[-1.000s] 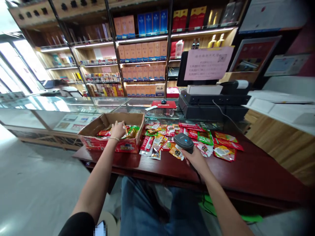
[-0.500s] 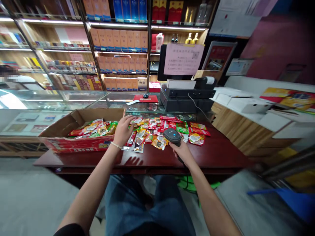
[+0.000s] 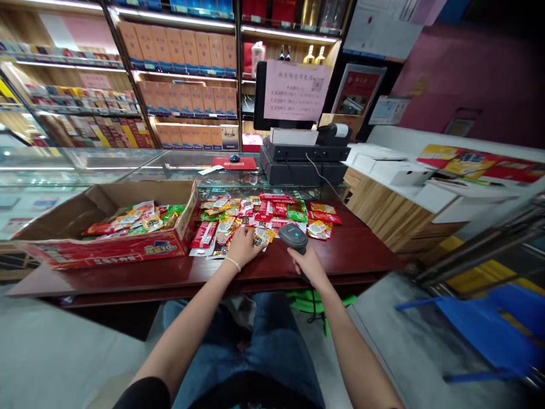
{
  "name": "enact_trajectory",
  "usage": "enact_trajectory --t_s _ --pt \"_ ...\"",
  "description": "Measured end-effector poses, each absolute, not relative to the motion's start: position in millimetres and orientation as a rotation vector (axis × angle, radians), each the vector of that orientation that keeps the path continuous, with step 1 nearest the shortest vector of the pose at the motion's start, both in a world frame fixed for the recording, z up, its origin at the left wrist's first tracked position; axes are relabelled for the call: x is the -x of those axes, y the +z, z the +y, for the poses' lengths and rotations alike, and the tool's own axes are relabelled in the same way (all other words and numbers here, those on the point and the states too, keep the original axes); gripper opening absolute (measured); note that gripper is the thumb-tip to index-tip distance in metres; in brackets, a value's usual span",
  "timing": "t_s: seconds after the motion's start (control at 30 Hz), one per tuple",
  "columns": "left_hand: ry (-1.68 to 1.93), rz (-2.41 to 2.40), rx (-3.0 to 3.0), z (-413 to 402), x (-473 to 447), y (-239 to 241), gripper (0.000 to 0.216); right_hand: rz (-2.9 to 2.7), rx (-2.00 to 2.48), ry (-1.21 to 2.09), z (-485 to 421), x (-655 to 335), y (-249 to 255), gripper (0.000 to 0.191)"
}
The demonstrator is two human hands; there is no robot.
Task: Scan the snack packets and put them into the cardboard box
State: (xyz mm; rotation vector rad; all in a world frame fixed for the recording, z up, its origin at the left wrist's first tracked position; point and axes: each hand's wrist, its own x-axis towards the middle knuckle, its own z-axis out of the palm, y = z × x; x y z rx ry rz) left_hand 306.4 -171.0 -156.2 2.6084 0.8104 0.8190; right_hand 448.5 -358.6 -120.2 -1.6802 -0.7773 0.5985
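My left hand (image 3: pixel 244 248), with a pale band at the wrist, is at the front edge of a pile of snack packets (image 3: pixel 276 208). Its thumb and fingers close around the left side of an orange-yellow snack packet (image 3: pixel 265 236), which lies on the dark red table (image 3: pixel 340 255). A black barcode scanner (image 3: pixel 293 236) with a small blue light is gripped in my right hand (image 3: pixel 309 264). The scanner's head sits just right of that packet, and its cable hangs below the table edge. Red, green, and yellow packets spread out behind both hands.
Left on the table stands an open cardboard box (image 3: pixel 114 255) with more packets inside. Behind are a glass counter (image 3: pixel 170 159), a monitor with a pink notice (image 3: pixel 296 91) and black till equipment (image 3: pixel 302 165). A blue chair (image 3: pixel 485 329) stands right.
My left hand has moved from the pile's left side, beside the box, rightward and nearer to me onto the orange-yellow packet. The right hand still holds the scanner. The view has shifted right.
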Motion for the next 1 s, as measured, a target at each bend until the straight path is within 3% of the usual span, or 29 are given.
enact_trajectory --t_s 0.17,0.43,0.63,1.0 --pt "0.687 0.932 -2.64 -180.3 -316.3 -157.9 0.066 -0.804 1.693 0.586 -355.4 -451.4 -127.7 0.03" --pt "0.623 0.836 -2.255 -152.7 -318.7 -161.3 0.031 -0.793 1.694 0.58 -352.4 -454.0 -129.3 0.032" --pt "0.787 0.629 -1.614 -135.8 -302.8 -161.5 0.052 -0.843 1.687 0.575 -348.1 -453.9 -130.8 0.03" --pt "0.825 0.472 -0.971 -136.9 -296.4 -156.4 0.047 -0.823 1.724 0.594 -336.4 -450.6 -130.2 0.031"
